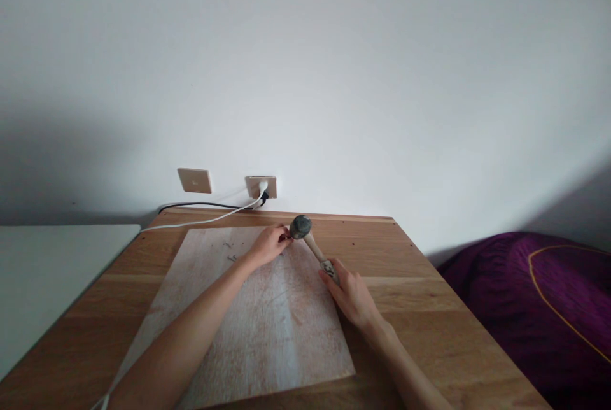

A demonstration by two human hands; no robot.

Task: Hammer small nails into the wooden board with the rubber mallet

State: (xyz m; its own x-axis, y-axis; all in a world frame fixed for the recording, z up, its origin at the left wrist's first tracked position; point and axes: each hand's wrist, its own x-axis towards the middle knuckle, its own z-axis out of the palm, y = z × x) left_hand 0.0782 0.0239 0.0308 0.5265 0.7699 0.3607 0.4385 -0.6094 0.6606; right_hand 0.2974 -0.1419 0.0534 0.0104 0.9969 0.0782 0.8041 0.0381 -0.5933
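My right hand (351, 292) is closed around the handle of a rubber mallet (300, 226) with a dark head and a pale handle. The mallet's head is raised near the far right corner of a whitish, worn wooden board (267, 333). Just left of the head, my left hand (270, 246) rests at the board's far side with its fingers pinched together. Whatever lies between those fingertips is too small to make out. Several small nails (232, 258) are scattered on the board beside my left wrist.
The board lies on a brown wooden table (420, 333) against a white wall. A socket (270, 187) on the wall holds a white and a black plug, and their cables run left. A white surface (57, 282) adjoins at left; purple fabric (506, 295) is at right.
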